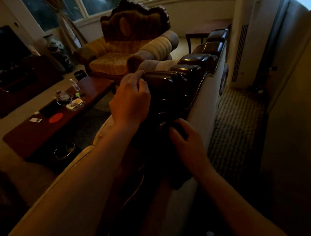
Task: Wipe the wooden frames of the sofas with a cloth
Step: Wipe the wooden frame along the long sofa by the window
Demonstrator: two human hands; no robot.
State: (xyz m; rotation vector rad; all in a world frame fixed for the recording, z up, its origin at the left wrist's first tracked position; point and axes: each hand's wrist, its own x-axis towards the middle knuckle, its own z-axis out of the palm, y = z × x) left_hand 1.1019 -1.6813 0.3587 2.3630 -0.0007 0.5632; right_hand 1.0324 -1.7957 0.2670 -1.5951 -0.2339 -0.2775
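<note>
I stood behind the sofa, leaning over its back. My left hand (130,99) was curled over the near end of the carved wooden frame (167,88), fingers hooked on the top edge of the glossy dark crest rail, gripping it to steady myself. My right hand (184,139) sat lower on the same rail, fingers bent around a dark cloth (173,171) that was bunched against the wood and hung down the pale back panel of the sofa. The room was dim and the cloth nearly the colour of the wood, so I could not tell exactly where its edges lay.

I judged I was in the middle of wiping this first lobe of the frame; the polished scalloped sections ran on away from me toward the far end (217,35), and those looked not yet reached. The next move, as I saw it, called for pressing the cloth into the grooves between the lobes and sliding it along the rail, shifting my left hand ahead so it did not block the path.

Across the room the armchair (129,52) with its own carved wooden top (134,12) stood near the window, well apart from me, and the table (35,135) lay in front of the sofa.
</note>
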